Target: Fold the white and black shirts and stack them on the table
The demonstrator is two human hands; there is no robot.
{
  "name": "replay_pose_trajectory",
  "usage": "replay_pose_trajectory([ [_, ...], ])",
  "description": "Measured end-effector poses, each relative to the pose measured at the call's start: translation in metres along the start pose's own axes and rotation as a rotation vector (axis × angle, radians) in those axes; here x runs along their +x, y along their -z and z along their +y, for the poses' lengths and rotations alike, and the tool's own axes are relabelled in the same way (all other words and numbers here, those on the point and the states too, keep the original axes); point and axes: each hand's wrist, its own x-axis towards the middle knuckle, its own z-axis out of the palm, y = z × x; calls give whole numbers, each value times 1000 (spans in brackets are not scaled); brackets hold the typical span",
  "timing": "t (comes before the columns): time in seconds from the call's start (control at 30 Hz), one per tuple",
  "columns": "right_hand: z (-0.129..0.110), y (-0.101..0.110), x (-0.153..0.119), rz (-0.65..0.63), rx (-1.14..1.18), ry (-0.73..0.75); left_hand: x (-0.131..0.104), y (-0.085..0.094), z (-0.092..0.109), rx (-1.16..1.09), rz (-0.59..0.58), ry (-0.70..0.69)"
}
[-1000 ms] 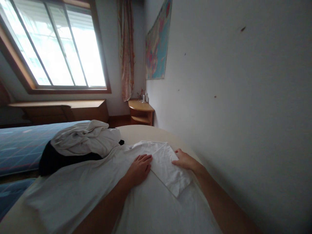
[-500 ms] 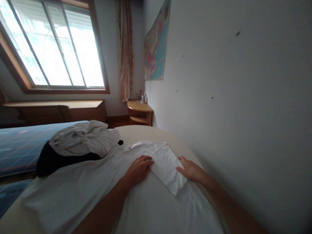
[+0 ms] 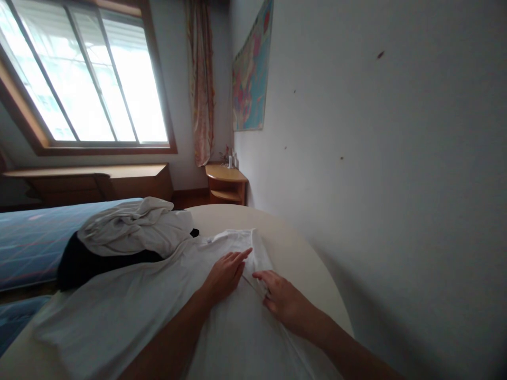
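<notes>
A white T-shirt (image 3: 134,301) lies spread over a round cream table (image 3: 303,253). My left hand (image 3: 225,274) rests on the shirt near its upper part, fingers stretched out and palm down. Close to its fingertips, my right hand (image 3: 282,300) is closed on the shirt's sleeve, which is folded inward over the body of the shirt. Part of the sleeve is hidden under the right hand's fingers.
A crumpled pale grey garment (image 3: 134,229) and a black cloth (image 3: 83,266) lie at the table's left. Beyond are a blue mattress (image 3: 27,237), a wooden desk (image 3: 134,184) and a corner shelf (image 3: 227,173). The wall (image 3: 376,211) borders the table's right side.
My right hand has moved left toward my left hand, bringing the sleeve inward with it. The shirt's right edge now lies further left, baring more table. The left hand stays in nearly the same place.
</notes>
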Motion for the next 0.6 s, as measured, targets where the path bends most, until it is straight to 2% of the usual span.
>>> replay_pose_trajectory([
  [0.07, -3, -1, -5, -35, -13, -23, 0, -1, -1, 14, -22, -2],
  [0.27, -10, 15, -19, -98, -206, -266, 1, -2, 2, 48, -105, -44],
  [0.47, -10, 15, -26, -83, -270, -274, 2, 1, 7, 54, -132, -74],
  [0.6, -20, 16, -27, -56, -242, -308, 2, 1, 8, 42, -137, -60],
])
